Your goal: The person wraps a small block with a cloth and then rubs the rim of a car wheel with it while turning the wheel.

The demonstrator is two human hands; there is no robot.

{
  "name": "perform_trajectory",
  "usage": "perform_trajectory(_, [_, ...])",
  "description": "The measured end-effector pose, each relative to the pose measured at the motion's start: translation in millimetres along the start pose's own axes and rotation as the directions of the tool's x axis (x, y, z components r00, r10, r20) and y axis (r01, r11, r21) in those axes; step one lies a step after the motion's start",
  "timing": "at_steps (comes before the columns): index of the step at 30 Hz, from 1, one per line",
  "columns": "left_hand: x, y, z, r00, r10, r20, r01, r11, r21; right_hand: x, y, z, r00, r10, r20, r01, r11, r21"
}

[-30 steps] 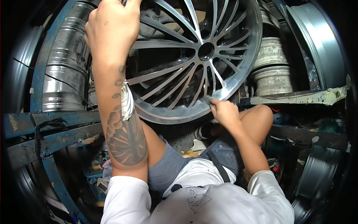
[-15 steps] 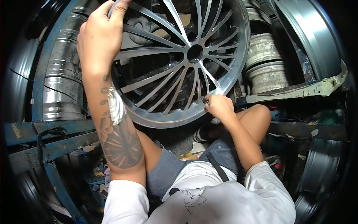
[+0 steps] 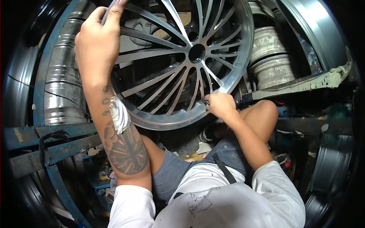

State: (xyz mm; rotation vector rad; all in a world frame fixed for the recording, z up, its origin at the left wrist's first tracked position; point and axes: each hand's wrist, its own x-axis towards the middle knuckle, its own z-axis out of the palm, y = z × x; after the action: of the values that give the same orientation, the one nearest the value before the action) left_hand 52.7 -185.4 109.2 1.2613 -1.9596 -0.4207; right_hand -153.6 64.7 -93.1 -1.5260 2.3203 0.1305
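Note:
A large multi-spoke alloy wheel (image 3: 163,121) stands tilted in front of me, with a bare metal lip and dark gaps between its spokes. My left hand (image 3: 98,43) is closed around its edge at the upper left, the fingertips partly beyond the top of the view. At the lower right of the wheel, my right hand (image 3: 221,104) is closed in a pinch against the lip and spoke ends. A small dark bit shows at its fingertips, too hidden to name. Silvery tape (image 3: 121,116) is wrapped on my left forearm.
Metal wheel barrels (image 3: 64,98) are stacked on the left behind a blue frame (image 3: 68,131). More dull barrels (image 3: 272,72) stand on the right, beside a shelf edge with peeling tape (image 3: 304,84). Another wheel rim (image 3: 330,167) lies low on the right.
The wheel and both hands appear slightly shifted left and up in view. My right hand has moved a little along the lip, still pinched. My left hand keeps its hold on the edge.

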Motion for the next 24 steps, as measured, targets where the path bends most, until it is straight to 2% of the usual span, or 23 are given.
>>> perform_trajectory(2, [-1, -1, 3, 0.998, 0.065, -0.025, -0.067, 0.995, -0.072, 0, 4, -6, 0.998, 0.049, 0.039, -0.052, 0.996, 0.078])
perform_trajectory(3, [-3, 4, 1, 0.999, 0.036, -0.033, -0.036, 0.999, 0.003, 1, 7, -5, 0.998, 0.063, 0.019, -0.064, 0.995, 0.082])
perform_trajectory(6, [2, 4, 5, 0.998, -0.027, -0.062, 0.033, 0.994, 0.100, -8, -10, 3, 0.998, 0.052, 0.030, -0.050, 0.997, -0.064])
perform_trajectory(8, [4, 5, 6, 0.999, -0.006, -0.043, 0.009, 0.997, 0.079, -8, 4, 2, 0.997, 0.060, -0.042, -0.056, 0.994, 0.091])
perform_trajectory(10, [5, 5, 5, 0.999, -0.002, -0.044, 0.004, 0.998, 0.061, -5, 9, 1, 0.998, 0.058, -0.031, -0.055, 0.992, 0.114])
perform_trajectory(12, [3, 7, 6, 0.999, -0.009, -0.054, 0.012, 0.998, 0.057, -11, -6, 0, 0.999, 0.031, 0.018, -0.031, 0.999, 0.027])
perform_trajectory(16, [2, 4, 6, 0.995, 0.042, -0.087, -0.038, 0.998, 0.046, -1, 10, 5, 0.998, 0.039, -0.042, -0.033, 0.992, 0.125])
perform_trajectory(17, [3, 1, 6, 0.992, 0.069, -0.107, -0.066, 0.997, 0.037, -6, 1, 8, 0.998, 0.038, -0.053, -0.035, 0.998, 0.062])
perform_trajectory(18, [5, -2, 8, 0.989, 0.096, -0.117, -0.093, 0.995, 0.026, -12, -9, 4, 0.999, 0.044, 0.025, -0.044, 0.999, -0.006])
perform_trajectory(19, [9, -6, 9, 0.988, 0.097, -0.121, -0.096, 0.995, 0.020, -12, -6, 5, 0.999, 0.047, -0.001, -0.047, 0.997, 0.055])
perform_trajectory(20, [10, -9, 10, 0.988, 0.090, -0.128, -0.090, 0.996, 0.011, -11, -2, 5, 0.998, 0.054, -0.028, -0.050, 0.992, 0.114])
perform_trajectory(21, [19, -14, 9, 0.999, 0.001, -0.054, 0.000, 1.000, 0.013, -10, 1, 5, 0.997, 0.072, -0.032, -0.068, 0.991, 0.111])
perform_trajectory(23, [22, -19, 9, 0.998, -0.067, -0.012, 0.067, 0.997, 0.050, -6, 0, 2, 0.994, 0.103, -0.042, -0.098, 0.990, 0.106])
perform_trajectory(24, [24, -19, 8, 0.995, -0.101, 0.008, 0.100, 0.992, 0.071, -8, -8, 2, 0.997, 0.072, 0.013, -0.072, 0.997, 0.040])
